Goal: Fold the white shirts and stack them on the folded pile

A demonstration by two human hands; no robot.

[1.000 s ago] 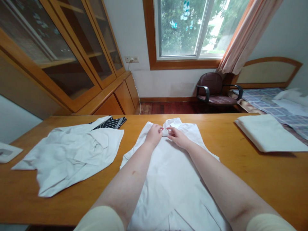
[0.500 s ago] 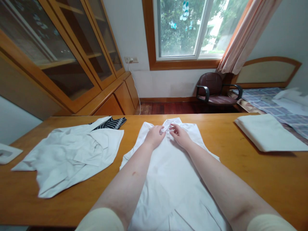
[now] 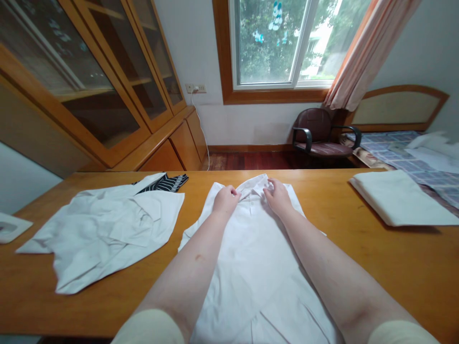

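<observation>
A white shirt (image 3: 251, 267) lies spread flat in front of me, its collar (image 3: 254, 185) pointing toward the table's far edge. My left hand (image 3: 225, 199) is closed on the left side of the collar, thumb and fingers pinched together. At the collar's right side is my right hand (image 3: 278, 197), with its thumb and bent fingers around the collar's edge. Both forearms rest over the shirt's sides and hide parts of them.
On the wooden table (image 3: 358, 267), a crumpled white garment (image 3: 107, 229) lies left beside a black striped cloth (image 3: 167, 183). A folded white cloth (image 3: 401, 196) lies right. Beyond stand a cabinet (image 3: 143, 129), an armchair (image 3: 319, 134) and a bed (image 3: 405, 148).
My hands have moved apart along the collar, the left slightly left and the right to the right. The bunched collar now lies more spread out between them.
</observation>
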